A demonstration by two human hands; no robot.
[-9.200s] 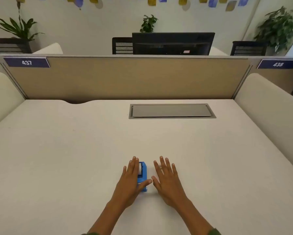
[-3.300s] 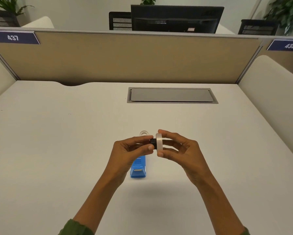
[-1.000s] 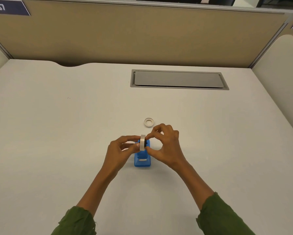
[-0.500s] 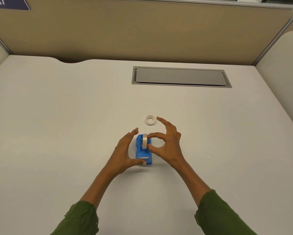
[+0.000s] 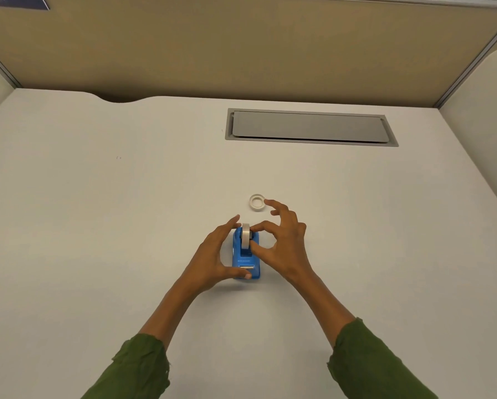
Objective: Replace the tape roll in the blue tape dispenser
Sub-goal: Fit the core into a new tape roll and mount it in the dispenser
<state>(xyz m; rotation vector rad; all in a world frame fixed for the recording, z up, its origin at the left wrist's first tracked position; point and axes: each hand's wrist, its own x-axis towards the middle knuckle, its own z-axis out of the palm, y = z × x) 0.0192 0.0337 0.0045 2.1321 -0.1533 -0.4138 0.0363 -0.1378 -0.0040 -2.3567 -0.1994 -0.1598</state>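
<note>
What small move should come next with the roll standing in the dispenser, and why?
Probably press the tape roll down until it seats. It stands upright in the blue dispenser, the right hand pinching its side with thumb and forefinger, the left hand gripping the body. No tape end reaches the cutter that I can see; threading would follow.

Off-white counter (image 5: 97, 197), grey rectangular hatch (image 5: 310, 126) recessed near its rear edge, tan partition (image 5: 241, 47) upright behind, dark blue sign (image 5: 17, 1) partly visible at top left.

Left hand (image 5: 212, 260) hides one side of the dispenser (image 5: 246, 259).
</note>
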